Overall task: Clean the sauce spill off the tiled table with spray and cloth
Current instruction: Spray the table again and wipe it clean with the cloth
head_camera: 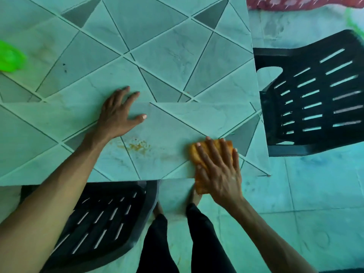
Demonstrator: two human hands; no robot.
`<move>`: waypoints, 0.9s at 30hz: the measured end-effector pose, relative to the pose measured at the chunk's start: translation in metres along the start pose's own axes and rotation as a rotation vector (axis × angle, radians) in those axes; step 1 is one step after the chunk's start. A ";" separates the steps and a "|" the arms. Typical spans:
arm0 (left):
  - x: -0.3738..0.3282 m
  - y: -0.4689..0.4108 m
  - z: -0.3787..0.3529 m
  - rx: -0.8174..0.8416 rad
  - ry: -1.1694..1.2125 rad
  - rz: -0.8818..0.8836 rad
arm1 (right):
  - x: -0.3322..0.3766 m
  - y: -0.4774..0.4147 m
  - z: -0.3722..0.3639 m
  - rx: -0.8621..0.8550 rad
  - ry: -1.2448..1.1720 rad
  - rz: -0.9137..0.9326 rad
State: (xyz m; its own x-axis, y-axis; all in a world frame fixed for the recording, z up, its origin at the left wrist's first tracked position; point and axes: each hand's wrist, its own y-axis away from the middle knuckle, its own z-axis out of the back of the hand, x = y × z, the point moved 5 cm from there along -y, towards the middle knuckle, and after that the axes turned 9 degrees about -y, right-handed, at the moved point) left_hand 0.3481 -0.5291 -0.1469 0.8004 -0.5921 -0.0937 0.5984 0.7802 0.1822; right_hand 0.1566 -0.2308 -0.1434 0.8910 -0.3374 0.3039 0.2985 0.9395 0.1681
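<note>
A brownish-orange sauce smear [138, 147] lies on the tiled table [157, 56] near its front edge. My right hand [218, 166] presses flat on an orange cloth [199, 154] at the table's front right edge, to the right of the smear; part of the cloth hangs over the edge. My left hand [120, 113] rests flat on the tiles with fingers spread, just above and left of the smear. A bright green object [10, 58], blurred, sits at the table's far left; I cannot tell whether it is the spray bottle.
A black slatted plastic chair [313, 99] stands off the table's right side. Another black chair [98, 219] sits under the front edge, beside my legs [177, 243]. Small dark specks [64, 67] mark the tiles at left. Red patterned fabric [295, 2] shows top right.
</note>
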 end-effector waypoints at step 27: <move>0.127 0.047 0.001 -0.106 0.096 -0.163 | 0.216 -0.130 -0.051 -0.043 -0.075 -0.034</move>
State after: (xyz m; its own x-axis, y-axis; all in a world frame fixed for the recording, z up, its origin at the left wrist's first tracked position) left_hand 0.4773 -0.5678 -0.1492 0.6897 -0.6940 -0.2067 0.7162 0.6958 0.0536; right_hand 0.3272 -0.4231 -0.1476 0.8525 -0.3710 0.3683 0.3440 0.9286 0.1391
